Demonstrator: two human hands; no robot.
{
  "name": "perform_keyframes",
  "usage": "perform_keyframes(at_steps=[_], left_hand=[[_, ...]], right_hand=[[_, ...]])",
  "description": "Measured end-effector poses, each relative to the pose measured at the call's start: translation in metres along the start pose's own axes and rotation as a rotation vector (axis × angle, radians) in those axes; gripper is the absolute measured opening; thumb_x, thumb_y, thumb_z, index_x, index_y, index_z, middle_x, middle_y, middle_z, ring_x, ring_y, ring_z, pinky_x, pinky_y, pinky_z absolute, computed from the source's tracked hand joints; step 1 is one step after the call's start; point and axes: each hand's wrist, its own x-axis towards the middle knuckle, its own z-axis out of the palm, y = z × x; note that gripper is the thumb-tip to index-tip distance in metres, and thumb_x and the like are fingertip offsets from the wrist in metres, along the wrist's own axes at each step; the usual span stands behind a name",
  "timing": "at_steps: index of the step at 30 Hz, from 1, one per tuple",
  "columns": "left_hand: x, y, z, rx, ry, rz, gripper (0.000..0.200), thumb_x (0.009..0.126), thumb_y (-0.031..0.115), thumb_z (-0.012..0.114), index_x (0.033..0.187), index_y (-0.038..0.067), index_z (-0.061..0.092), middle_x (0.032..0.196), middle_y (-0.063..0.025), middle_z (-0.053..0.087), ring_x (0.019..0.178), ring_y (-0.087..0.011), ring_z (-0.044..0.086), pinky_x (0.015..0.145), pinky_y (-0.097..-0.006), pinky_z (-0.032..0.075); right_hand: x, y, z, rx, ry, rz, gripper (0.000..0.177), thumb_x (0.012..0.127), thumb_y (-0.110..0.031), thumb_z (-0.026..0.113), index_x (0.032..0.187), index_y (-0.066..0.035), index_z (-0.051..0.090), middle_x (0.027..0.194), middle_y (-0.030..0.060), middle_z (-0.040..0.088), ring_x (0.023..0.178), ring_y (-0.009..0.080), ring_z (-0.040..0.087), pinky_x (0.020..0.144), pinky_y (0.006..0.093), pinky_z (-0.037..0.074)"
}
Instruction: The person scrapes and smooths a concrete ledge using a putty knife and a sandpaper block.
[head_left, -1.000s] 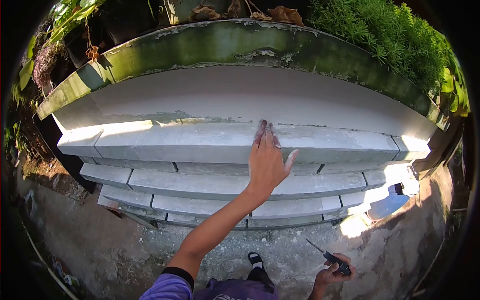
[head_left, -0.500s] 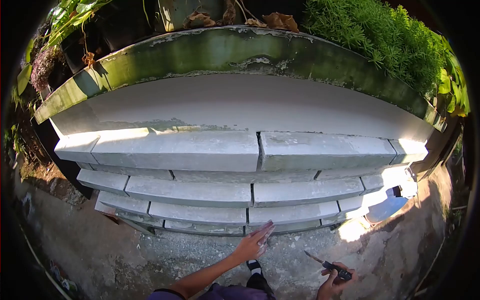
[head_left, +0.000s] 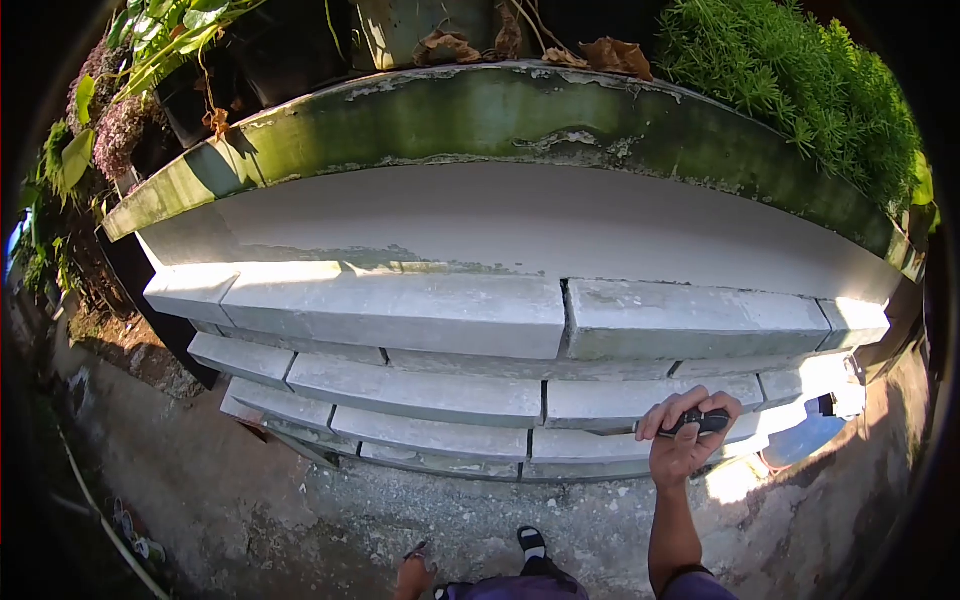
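My right hand [head_left: 685,435] is closed around the black handle [head_left: 712,421] of a tool. Its narrow metal blade [head_left: 612,433] points left across the pale blocks of the lower steps; its exact kind is unclear. These fingers sit in front of the second and third courses of blocks [head_left: 655,397], right of a dark vertical joint [head_left: 544,400]. Low in the view, my left hand [head_left: 414,575] hangs over the concrete floor, its fingers foreshortened and mostly hidden.
Stepped courses of grey-white blocks [head_left: 400,305] curve under a mossy ledge [head_left: 420,115]. Potted greenery [head_left: 790,90] hangs over the ledge at the right. A blue object [head_left: 803,440] stands at the right end of the steps. My sandalled foot [head_left: 531,542] is on the rough floor [head_left: 300,530].
My right hand has risen with the tool to the steps, the blade now pointing left. My left hand has dropped back from the lowest blocks. The view has shifted slightly.
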Motion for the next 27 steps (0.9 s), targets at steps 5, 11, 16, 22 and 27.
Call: perform_keyframes(at_steps=[5,11,16,22,27], left_hand=[[-0.001,0.037,0.013,-0.144,0.157,-0.049,0.057,0.074,0.023,0.069,0.126,0.002,0.057,0.131,-0.0181,0.057,0.118,-0.0344,0.056,0.1,-0.0418,0.045],[-0.029,0.052,0.006,-0.21,0.296,-0.024,0.058,0.076,0.015,0.068,0.131,0.004,0.053,0.129,-0.0228,0.056,0.116,-0.0402,0.055,0.1,-0.0434,0.044],[-0.073,0.03,-0.016,-0.236,0.282,-0.155,0.057,0.074,0.014,0.068,0.128,0.003,0.054,0.127,-0.023,0.058,0.117,-0.0386,0.055,0.101,-0.0422,0.043],[-0.106,-0.027,-0.005,-0.175,0.268,-0.265,0.039,0.076,0.015,0.065,0.112,0.0,0.061,0.116,-0.024,0.06,0.108,-0.0397,0.057,0.091,-0.0442,0.047],[-0.136,-0.054,-0.001,-0.159,0.424,-0.237,0.022,0.072,0.022,0.064,0.073,0.0,0.063,0.074,-0.0261,0.062,0.071,-0.0464,0.059,0.062,-0.053,0.047]], right_hand=[[0.115,0.002,0.106,0.043,-0.126,-0.595,0.039,0.095,-0.016,0.06,0.114,-0.014,0.026,0.071,0.0076,0.05,0.045,0.0086,0.044,0.035,0.0223,0.042],[0.149,0.117,0.164,-0.331,-0.103,-0.634,0.028,0.087,-0.005,0.07,0.105,-0.008,0.049,0.073,0.0022,0.056,0.054,0.007,0.051,0.05,0.0207,0.043],[0.146,0.146,0.168,-0.4,-0.052,-0.532,0.022,0.086,-0.004,0.068,0.101,-0.007,0.051,0.069,0.0007,0.051,0.056,0.0053,0.049,0.051,0.0183,0.04],[0.158,0.096,0.18,-0.261,-0.066,-0.569,0.019,0.091,0.0,0.06,0.099,-0.007,0.044,0.068,0.0012,0.051,0.048,0.0052,0.05,0.038,0.0195,0.037],[0.158,0.131,0.173,-0.436,0.165,-0.541,0.024,0.085,-0.013,0.071,0.079,-0.006,0.048,0.065,-0.0003,0.046,0.055,0.0078,0.046,0.054,0.0212,0.041]])
